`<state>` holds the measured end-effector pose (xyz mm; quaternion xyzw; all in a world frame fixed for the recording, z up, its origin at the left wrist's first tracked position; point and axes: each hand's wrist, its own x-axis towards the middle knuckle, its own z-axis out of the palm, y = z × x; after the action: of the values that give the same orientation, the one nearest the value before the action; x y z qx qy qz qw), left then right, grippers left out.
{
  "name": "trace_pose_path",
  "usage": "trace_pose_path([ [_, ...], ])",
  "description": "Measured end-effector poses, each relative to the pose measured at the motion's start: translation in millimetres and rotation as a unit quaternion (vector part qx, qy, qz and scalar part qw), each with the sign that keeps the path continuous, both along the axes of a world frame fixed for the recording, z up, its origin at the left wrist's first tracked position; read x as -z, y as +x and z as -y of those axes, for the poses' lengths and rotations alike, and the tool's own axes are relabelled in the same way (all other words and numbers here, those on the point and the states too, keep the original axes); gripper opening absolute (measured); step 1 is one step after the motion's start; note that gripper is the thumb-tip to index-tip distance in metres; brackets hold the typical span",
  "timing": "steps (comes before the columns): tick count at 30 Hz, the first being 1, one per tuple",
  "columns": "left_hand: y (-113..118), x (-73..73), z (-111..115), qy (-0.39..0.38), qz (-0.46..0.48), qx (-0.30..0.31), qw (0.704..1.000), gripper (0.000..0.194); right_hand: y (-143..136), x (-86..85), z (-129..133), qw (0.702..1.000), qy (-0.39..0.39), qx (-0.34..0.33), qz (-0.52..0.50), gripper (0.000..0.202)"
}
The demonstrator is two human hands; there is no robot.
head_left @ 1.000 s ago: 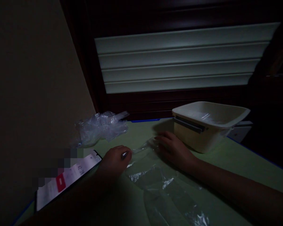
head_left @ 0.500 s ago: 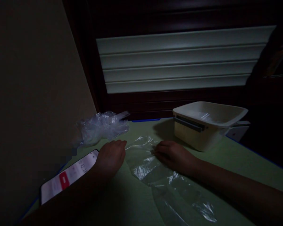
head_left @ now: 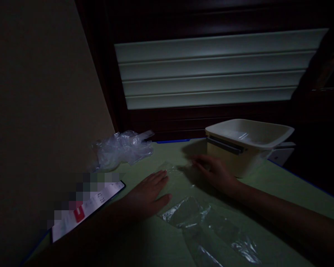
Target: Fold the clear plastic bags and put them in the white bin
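Observation:
A clear plastic bag [head_left: 183, 213] lies spread on the green tabletop, its lower part creased and shiny. My left hand [head_left: 149, 191] rests flat at the bag's upper left edge with fingers and thumb spread, so it is open. Over the bag's upper right side is my right hand [head_left: 214, 170], its fingers loosely bent and apart with nothing visible in them. Its fingertips are slightly blurred and appear lifted off the plastic.
A cream plastic bin [head_left: 228, 159] with a dark grey handle stands at the back right. Crumpled clear plastic bags [head_left: 119, 148] are heaped at the back left. A phone [head_left: 89, 209] with a lit screen lies left of my left forearm. Behind the table [head_left: 167, 152] is a slatted panel [head_left: 211, 70].
My left hand has gone from curled to flat and moved right onto the bag. My right hand has lifted off the bag, up and slightly right. The bag's upper part lies flatter.

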<state>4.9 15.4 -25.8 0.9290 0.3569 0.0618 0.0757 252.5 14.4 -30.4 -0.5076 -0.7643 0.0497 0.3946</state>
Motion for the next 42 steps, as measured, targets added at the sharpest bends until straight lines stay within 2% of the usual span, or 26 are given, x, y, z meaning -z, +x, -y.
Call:
trace_pose_path([
  [5,1.6,-1.2,0.2,-0.008,-0.013,-0.013,1.0,0.054,17.0,6.3,-12.6,0.994,-0.015,0.105,0.001,0.034],
  [10,4.5,-1.8,4.1,0.006,-0.035,-0.055,0.998,0.053,12.4,-0.3,-3.8,0.987,-0.004,0.135,0.085,0.04],
  [12,5.2,-0.9,5.4,0.019,-0.035,-0.071,0.997,0.054,6.1,-3.7,1.3,0.987,0.017,0.116,0.11,0.039],
  [16,5.1,2.7,5.4,0.037,-0.015,-0.076,0.996,0.057,-8.1,-7.4,10.8,0.99,0.042,0.037,0.132,0.036],
  [22,5.1,6.2,2.9,0.037,-0.024,-0.068,0.997,0.067,-35.7,-16.4,7.7,0.987,-0.001,-0.1,0.126,0.038],
  [25,5.2,7.1,2.5,0.042,-0.027,-0.083,0.995,0.07,-50.7,-15.8,-4.0,0.983,-0.012,-0.114,0.144,0.037],
  [29,6.0,7.6,1.1,0.045,-0.052,-0.083,0.994,0.072,-59.9,-3.0,-14.6,0.975,-0.028,-0.134,0.172,0.038],
  [34,7.3,7.6,-0.4,0.046,-0.052,-0.079,0.994,0.072,-41.2,12.2,-15.8,0.971,-0.055,-0.119,0.201,0.048],
  [42,5.5,6.6,0.5,0.035,-0.048,-0.083,0.995,0.07,10.0,18.9,-8.4,0.972,-0.094,-0.067,0.207,0.056],
])
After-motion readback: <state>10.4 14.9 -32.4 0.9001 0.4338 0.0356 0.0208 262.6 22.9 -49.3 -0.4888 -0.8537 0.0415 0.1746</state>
